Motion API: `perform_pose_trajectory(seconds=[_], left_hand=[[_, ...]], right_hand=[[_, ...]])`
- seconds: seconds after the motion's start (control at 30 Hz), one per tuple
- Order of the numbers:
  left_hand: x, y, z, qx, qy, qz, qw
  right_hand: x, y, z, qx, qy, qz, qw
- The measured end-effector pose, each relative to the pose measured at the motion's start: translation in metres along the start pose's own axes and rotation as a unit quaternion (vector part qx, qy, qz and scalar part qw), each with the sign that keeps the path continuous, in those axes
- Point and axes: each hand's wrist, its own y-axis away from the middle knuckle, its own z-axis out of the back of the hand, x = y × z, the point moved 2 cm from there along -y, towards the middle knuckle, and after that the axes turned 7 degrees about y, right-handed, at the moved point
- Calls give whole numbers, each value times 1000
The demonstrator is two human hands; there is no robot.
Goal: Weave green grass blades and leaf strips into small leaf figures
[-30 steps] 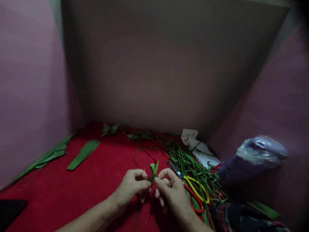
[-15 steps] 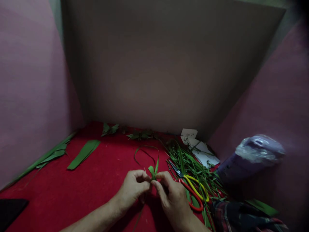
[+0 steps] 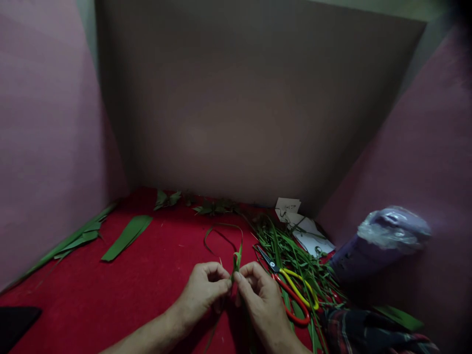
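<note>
Between my two hands is a narrow green leaf strip (image 3: pixel 236 260), folded and pinched near its middle. My left hand (image 3: pixel 206 287) grips it from the left between thumb and forefinger. On the other side my right hand (image 3: pixel 260 295) pinches it with thumb and fingertips. A thin end of the strip curls away in a loop on the red cloth beyond, and another thin length hangs below my left fingers. Just right of my right hand lie scissors (image 3: pixel 291 285) with one red and one yellow handle, their blades slightly apart.
A heap of cut green leaf strips (image 3: pixel 291 246) lies right of the hands, white paper (image 3: pixel 313 236) behind it. A purple plastic-wrapped object (image 3: pixel 383 241) leans at right, near plaid cloth (image 3: pixel 361 329). Wide leaf pieces (image 3: pixel 127 238) lie left; folded leaf shapes (image 3: pixel 167 198) sit along the back.
The folded bit of leaf between my fingers has turned and looks narrower and more upright. My right thumb and fingers have shifted slightly on it. The scissors and leaf heap stay put.
</note>
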Motion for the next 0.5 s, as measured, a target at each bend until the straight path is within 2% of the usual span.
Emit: perform_pose_trajectory(seconds=[0.37,0.5], left_hand=[[5,-1,1,2,17,0,1000],[5,-1,0,3,25,5,1000]], right_hand=[[-3,4,-3,-17,-4,-8,1000],[-6,4,-5,-21,4,12,1000]])
